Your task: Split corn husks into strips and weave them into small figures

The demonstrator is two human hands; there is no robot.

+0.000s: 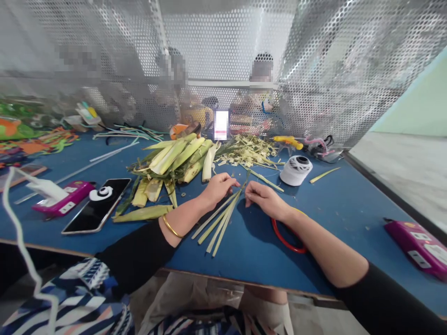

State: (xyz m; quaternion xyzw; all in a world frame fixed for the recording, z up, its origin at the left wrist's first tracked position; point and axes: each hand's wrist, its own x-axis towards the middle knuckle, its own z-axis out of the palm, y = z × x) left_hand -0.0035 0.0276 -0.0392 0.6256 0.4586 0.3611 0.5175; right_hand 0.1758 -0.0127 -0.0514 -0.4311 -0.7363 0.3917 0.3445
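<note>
A fan of pale green corn husk strips (220, 222) lies on the blue table, loose ends toward me and narrow ends gathered between my hands. My left hand (220, 190), with a gold bangle on the wrist, is closed at the left of the gathered ends, fingertips pinched. On the other side my right hand (262, 197) is curled shut, close to the strips. Whatever either hand pinches is too small to make out. Under my right forearm lies a red ring (287, 243). A white spool of thread (296, 171) stands beyond my right hand.
Corn husks (178, 160) are heaped at the back left, beside a pile of shredded husk (249, 151). A phone (98, 207) and a purple power strip (66, 199) lie left; another purple power strip (419, 246) sits right. A perforated metal screen (226, 42) stands behind.
</note>
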